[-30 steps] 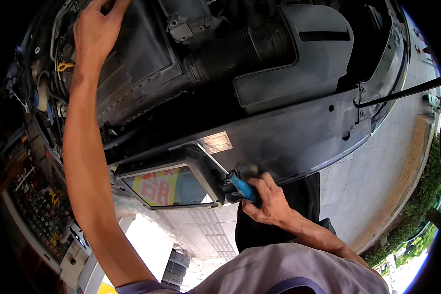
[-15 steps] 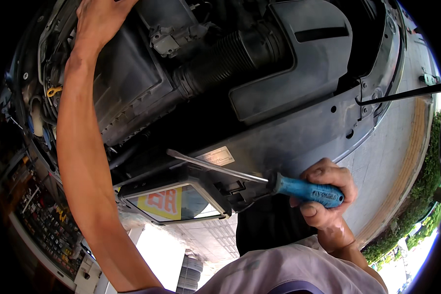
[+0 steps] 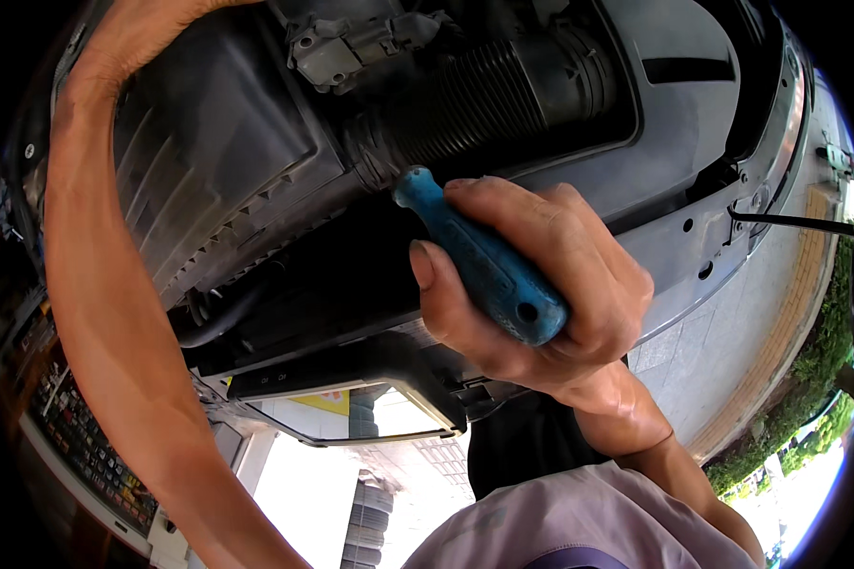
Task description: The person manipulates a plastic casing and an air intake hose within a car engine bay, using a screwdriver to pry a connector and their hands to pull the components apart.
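Note:
My right hand is wrapped round the blue handle of a screwdriver, held over the front edge of an open engine bay. The handle's butt faces me; its metal shaft is hidden from view. Beyond the handle runs a black ribbed air hose, which joins a black air filter box on the left. My left arm reaches up past that box. Only part of my left hand shows at the top edge, its fingers cut off by the picture.
A grey plastic cover lies at the right of the bay. A thin black rod stands at the right front corner. Below the grey front panel sits a black-framed reflective panel. Stacked tyres and shelves of goods are lower left.
My right hand has brought the screwdriver up and left over the bay, turning its shaft away from me. My left hand has shifted left and partly out of view. The whole view has shifted slightly.

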{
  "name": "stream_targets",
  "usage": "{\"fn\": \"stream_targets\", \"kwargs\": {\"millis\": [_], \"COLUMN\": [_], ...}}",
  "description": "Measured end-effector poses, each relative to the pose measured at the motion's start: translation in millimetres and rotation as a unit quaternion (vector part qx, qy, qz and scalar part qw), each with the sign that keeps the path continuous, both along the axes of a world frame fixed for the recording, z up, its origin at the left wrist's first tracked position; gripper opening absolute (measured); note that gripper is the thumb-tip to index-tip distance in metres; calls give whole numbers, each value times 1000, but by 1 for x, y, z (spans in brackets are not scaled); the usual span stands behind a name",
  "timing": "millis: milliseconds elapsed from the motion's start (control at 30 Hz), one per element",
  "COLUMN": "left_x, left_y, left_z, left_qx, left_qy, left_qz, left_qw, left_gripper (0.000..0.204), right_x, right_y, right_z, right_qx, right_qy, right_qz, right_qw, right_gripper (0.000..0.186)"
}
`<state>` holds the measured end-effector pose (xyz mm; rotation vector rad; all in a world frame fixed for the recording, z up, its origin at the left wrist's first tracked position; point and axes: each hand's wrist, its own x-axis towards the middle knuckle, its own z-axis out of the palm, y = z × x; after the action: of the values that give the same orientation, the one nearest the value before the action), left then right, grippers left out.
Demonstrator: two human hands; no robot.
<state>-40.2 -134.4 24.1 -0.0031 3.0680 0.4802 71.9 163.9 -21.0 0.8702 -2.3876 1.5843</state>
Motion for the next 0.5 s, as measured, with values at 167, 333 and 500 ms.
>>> {"fn": "stream_targets", "kwargs": {"millis": [167,333,500], "left_x": [5,7,9], "left_y": [8,-10,-20], "left_z": [-3,-28,-23], "left_qx": [-124,-112,-129], "left_qy": [50,64,65], "left_qz": [27,26,17], "left_qw": [991,991,989], "left_gripper": [109,106,103], "right_x": [-2,-12,-2], "right_y": [-20,-27,-38], "right_z": [-3,10,7], "right_qx": [32,78,107], "right_qy": [9,-95,-101], "right_qz": [-27,7,15], "right_qw": [999,992,989], "right_gripper": [34,39,48]}}
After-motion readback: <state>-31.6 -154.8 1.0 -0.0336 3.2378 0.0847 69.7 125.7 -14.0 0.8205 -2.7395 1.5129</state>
